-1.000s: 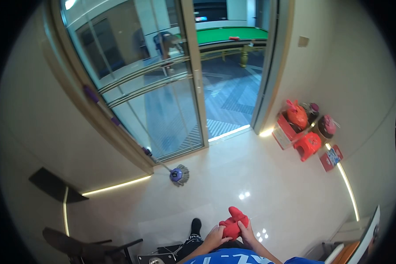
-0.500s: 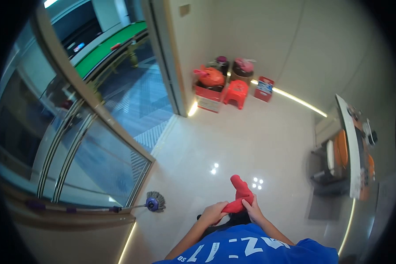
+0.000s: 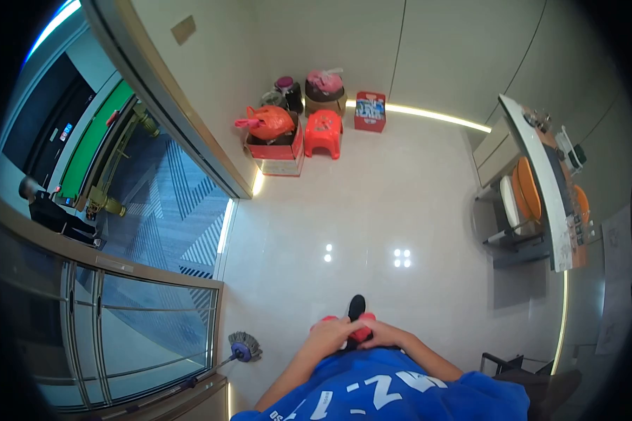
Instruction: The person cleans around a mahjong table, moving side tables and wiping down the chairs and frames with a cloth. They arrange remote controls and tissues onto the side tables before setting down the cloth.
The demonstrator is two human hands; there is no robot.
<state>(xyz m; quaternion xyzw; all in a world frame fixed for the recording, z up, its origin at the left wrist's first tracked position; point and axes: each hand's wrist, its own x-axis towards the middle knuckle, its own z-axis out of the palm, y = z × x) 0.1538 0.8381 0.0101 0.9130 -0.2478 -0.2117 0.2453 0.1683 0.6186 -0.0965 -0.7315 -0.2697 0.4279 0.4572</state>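
Close to my blue shirt, a red cloth item (image 3: pixel 364 324) shows in parts around my fingers, mostly covered by my hands. My left hand (image 3: pixel 329 337) is closed on it, back of the hand facing up. From the other side, my right hand (image 3: pixel 382 332) grips the same red cloth, its fingers meeting those of my left hand. A black shoe (image 3: pixel 357 306) shows on the floor just beyond them.
A mop (image 3: pixel 243 351) leans by the glass door (image 3: pixel 147 337) at lower left. Ahead stand a red stool (image 3: pixel 323 133), a red box (image 3: pixel 281 160) with bags and a carton (image 3: pixel 370 112). Right: table (image 3: pixel 541 168), chairs. A person (image 3: pixel 53 216) is beyond the doorway.
The view has turned right, bringing the table and chairs in. The red cloth, earlier sticking out ahead of my hands, is now drawn in close and mostly covered by them.
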